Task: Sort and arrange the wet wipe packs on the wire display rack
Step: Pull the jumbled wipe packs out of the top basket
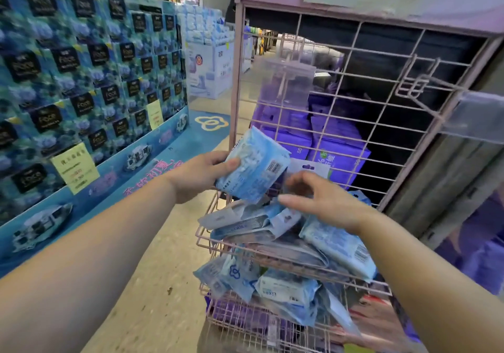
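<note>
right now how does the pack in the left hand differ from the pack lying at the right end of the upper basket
The held pack is lifted clear of the rack, gripped in the left hand; the right-end pack lies in the upper basket. The held pack stands tilted on end; the other lies nearly flat, under the right hand. Both are light blue, with a barcode showing.

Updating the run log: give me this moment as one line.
left hand: holding blue pack | right hand: open over packs in upper basket | lower basket: packs jumbled | stage: sorting underway
</note>
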### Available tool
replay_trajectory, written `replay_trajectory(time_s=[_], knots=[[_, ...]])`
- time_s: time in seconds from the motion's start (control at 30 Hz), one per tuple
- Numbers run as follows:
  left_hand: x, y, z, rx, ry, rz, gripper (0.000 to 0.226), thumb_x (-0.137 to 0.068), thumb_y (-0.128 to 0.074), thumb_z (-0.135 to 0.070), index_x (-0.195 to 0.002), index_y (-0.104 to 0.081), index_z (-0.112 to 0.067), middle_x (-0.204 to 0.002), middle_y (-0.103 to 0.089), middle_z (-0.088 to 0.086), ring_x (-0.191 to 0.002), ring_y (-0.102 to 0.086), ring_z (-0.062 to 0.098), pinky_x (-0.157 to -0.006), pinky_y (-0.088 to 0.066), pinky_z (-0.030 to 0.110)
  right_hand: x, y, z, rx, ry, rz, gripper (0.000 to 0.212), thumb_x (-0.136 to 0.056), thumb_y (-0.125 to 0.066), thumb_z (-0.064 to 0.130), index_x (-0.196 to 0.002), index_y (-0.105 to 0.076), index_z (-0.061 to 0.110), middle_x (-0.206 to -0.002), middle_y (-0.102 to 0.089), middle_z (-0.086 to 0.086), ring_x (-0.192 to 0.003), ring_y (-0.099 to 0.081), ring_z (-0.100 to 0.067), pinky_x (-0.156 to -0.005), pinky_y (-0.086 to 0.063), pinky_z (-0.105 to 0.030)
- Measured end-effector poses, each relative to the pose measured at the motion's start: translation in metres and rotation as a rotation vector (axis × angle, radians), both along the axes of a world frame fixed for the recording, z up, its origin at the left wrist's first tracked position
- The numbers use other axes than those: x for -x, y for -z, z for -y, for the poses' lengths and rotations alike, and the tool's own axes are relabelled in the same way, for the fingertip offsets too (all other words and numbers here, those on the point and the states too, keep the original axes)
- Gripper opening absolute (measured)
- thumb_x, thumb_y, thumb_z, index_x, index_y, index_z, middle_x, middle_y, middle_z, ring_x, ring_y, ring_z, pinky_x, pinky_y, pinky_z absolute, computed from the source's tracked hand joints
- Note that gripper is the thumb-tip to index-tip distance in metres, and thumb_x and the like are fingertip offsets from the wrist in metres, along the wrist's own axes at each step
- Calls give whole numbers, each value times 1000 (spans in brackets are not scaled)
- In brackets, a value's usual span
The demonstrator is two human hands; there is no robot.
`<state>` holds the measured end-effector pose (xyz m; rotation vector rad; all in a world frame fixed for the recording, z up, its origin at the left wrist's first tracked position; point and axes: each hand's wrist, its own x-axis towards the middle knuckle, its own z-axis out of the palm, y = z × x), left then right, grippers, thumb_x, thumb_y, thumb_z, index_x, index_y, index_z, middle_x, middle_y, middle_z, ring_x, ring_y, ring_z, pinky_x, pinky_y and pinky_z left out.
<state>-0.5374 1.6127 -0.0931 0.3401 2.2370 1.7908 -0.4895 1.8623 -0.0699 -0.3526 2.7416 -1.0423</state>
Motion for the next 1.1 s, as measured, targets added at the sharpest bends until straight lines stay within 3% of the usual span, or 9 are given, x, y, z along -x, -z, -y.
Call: replay_trajectory(time_s=[0.13,0.33,0.47,0.53,0.7,0.77,0.87,0.97,1.1], knots=[[-7,-5,-23,-101,-9,99,26,-92,-48,-38,-106,-62,-21,-119,-66,14,-102,-64,26,-96,-48,47,11,-1,5,391,100,-27,73,-72,-78,40,-131,-36,32,-118,-57,12,-102,-62,-7,-74,-55,-21],[-12,-16,-57,-55,90,-59,57,-67,-78,-43,-116,-55,-26,-115,-68,1,-100,-68,17,-84,-55,36,16,-6,-12,600,175,-184,54,-71,-82,17,-107,-48,36,-97,-67,11,-84,-67,-2,-69,-58,-21],[-8,-19,-93,213,-40,-468,72,-60,-88,-25,-122,-52,-24,-107,-61,-11,-96,-61,8,-83,-47,18,15,-9,-53,567,173,-172,61,-70,-82,9,-119,-49,23,-110,-67,-2,-100,-67,-17,-90,-55,-41],[-8,-17,-113,242,-70,-613,74,-58,-88,-23,-124,-52,-21,-107,-56,-9,-99,-57,11,-88,-45,22,11,-8,-76,505,181,-194,58,-70,-81,6,-116,-53,25,-114,-66,-6,-105,-66,-23,-92,-53,-41],[-5,-5,-151,522,-73,-890,70,-64,-78,-24,-129,-52,-25,-123,-58,-2,-112,-54,22,-100,-41,35,-2,7,-122,257,281,-257,50,-75,-72,-4,-105,-60,35,-101,-68,15,-90,-61,4,-83,-45,-8],[-6,0,-162,679,47,-1003,73,-65,-75,-24,-133,-50,-26,-130,-56,2,-118,-53,26,-104,-37,43,-5,19,-133,88,370,-275,49,-82,-58,-6,-115,-63,31,-110,-70,8,-93,-60,4,-87,-44,-12],[-12,-7,-169,803,254,-875,78,-76,-70,-42,-145,-33,-32,-149,-37,-4,-137,-32,15,-116,-15,34,-11,23,-138,201,432,-203,44,-90,-45,-1,-111,-65,31,-119,-68,-2,-100,-59,-8,-89,-44,-23],[-18,-28,-160,710,348,-625,86,-79,-68,-50,-148,-21,-32,-156,-25,-7,-142,-24,11,-116,-21,30,-18,18,-129,348,356,-105,23,-95,-51,25,-113,-64,32,-119,-65,6,-106,-60,-5,-87,-44,-18],[-21,-44,-115,493,81,-504,71,-81,-67,-45,-143,-38,-27,-144,-45,-7,-127,-46,12,-98,-38,26,-16,16,-122,-147,230,-107,60,-80,-67,49,-135,-44,38,-116,-55,3,-105,-57,-13,-91,-45,-26]])
